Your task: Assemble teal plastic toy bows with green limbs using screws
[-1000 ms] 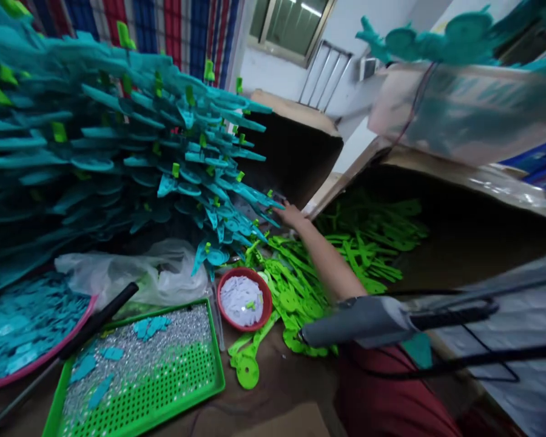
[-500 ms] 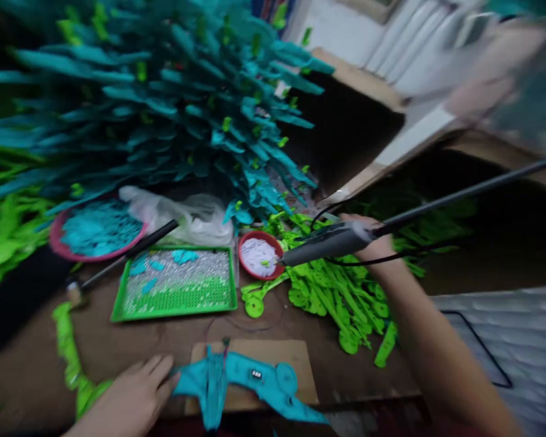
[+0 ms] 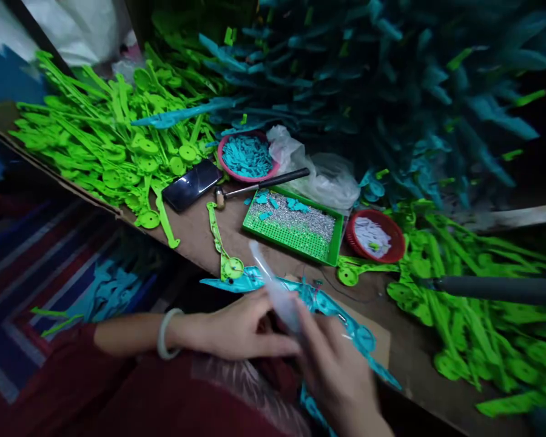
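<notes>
Hands [image 3: 246, 331] on teal plastic part [image 3: 332, 309], green tray [image 3: 293, 227], red bowl [image 3: 375, 237] beyond

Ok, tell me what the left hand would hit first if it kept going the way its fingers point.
The left hand points right, across the lap; first in line is probably the blurred right hand, holding a pale object over the long teal plastic part. Depth is unclear.

Hammer [image 3: 259, 184] lies behind tray [image 3: 291, 237], bowl [image 3: 375, 237] apparently right.
</notes>
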Demonstrator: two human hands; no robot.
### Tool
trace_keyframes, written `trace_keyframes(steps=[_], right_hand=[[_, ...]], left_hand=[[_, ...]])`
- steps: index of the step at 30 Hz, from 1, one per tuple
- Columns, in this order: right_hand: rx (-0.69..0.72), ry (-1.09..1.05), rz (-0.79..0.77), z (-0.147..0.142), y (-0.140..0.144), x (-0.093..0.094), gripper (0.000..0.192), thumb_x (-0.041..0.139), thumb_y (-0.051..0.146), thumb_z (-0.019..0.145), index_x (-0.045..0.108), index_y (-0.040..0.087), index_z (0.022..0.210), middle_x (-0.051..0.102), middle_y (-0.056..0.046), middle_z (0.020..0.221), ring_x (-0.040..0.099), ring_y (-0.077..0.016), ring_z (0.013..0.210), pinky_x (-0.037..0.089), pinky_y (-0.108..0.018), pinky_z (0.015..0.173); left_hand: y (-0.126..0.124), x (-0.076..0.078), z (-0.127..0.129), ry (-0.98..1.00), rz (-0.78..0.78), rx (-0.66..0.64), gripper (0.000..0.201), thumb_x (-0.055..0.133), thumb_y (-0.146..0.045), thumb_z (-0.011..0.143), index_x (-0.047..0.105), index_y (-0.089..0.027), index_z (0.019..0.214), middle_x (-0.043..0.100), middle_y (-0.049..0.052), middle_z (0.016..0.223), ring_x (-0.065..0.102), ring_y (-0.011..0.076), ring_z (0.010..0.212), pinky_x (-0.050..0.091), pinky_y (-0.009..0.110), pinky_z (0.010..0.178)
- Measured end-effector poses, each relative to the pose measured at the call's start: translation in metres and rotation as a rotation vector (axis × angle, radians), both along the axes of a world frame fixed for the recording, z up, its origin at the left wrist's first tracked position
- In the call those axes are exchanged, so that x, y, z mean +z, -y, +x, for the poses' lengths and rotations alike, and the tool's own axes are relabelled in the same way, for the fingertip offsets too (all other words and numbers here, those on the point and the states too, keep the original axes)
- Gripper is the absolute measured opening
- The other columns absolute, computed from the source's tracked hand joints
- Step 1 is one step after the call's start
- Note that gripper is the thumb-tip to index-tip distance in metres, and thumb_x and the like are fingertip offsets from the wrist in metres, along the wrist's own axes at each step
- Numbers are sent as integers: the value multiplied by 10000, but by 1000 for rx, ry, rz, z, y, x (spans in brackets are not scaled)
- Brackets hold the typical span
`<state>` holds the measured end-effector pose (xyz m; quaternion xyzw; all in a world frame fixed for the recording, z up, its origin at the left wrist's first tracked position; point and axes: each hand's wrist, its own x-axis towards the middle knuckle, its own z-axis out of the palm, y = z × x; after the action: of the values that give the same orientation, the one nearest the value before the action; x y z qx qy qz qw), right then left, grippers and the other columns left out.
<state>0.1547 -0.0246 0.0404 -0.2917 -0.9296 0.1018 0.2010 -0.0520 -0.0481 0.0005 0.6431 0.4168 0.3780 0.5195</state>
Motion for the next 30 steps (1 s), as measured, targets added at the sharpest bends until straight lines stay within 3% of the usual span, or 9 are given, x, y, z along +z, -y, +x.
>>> trace_keyframes(steps=[2,4,6,9,12,15,21,24,30], right_hand=[[90,-10,14,-41,-7,-8,693,387,297,961,102,249,1590,714,-142,909,667,-314,729,571,-401,473],[311,57,-57,-79,-32,-9,575,402,342,991,297,222,1543,705,-126,1015,677,-264,854,609,-359,629],[456,136,-81,-112,-69,-7,430,388,398,1012,563,166,1329,678,-114,1023,652,-214,885,576,-317,702],[308,330,168,-158,-132,-14,358,310,204,1018,604,89,1187,653,-142,1008,621,-226,886,481,-332,676],[328,601,307,-197,-179,-34,356,267,79,985,583,52,1146,644,-180,1039,623,-246,876,393,-337,610],[353,691,329,-217,-197,-49,375,228,76,994,592,47,1081,648,-174,974,627,-240,821,344,-326,565],[228,662,434,-199,-196,-18,396,186,60,993,498,60,1236,611,-169,1060,596,-247,906,359,-317,575],[79,619,423,-190,-216,-4,356,236,76,994,505,85,1226,612,-163,1063,580,-244,920,394,-302,609],[-88,574,216,-183,-284,-25,323,296,70,966,578,71,1125,598,-154,1111,585,-209,920,455,-323,733]], left_hand=[[13,-3,-17,308,-283,218,401,500,-507,964,620,-182,1166,668,81,1139,620,224,1085,489,333,958],[19,-9,-40,487,-452,514,328,563,-486,932,661,-183,1011,691,50,1022,635,200,1012,491,311,936],[18,-16,-65,592,-500,754,320,664,-491,853,671,-175,903,692,36,950,639,179,916,511,290,859],[14,-21,-96,679,-511,924,307,725,-458,786,668,-165,858,670,17,892,627,154,846,530,277,793],[11,-24,-112,695,-538,938,285,776,-387,738,656,-170,879,654,-2,899,629,156,907,537,289,839],[13,-27,-118,612,-635,884,410,824,-405,691,647,-167,975,688,24,928,661,193,938,535,318,857],[9,-41,-123,336,-652,802,536,818,-495,678,675,-128,1042,726,63,919,671,197,819,533,305,769],[-3,-44,-118,330,-630,762,501,809,-480,685,688,-129,1021,724,54,885,662,182,764,537,299,742],[-13,-41,-120,371,-601,732,458,825,-394,678,667,-149,1031,725,41,900,679,181,812,559,285,740]])
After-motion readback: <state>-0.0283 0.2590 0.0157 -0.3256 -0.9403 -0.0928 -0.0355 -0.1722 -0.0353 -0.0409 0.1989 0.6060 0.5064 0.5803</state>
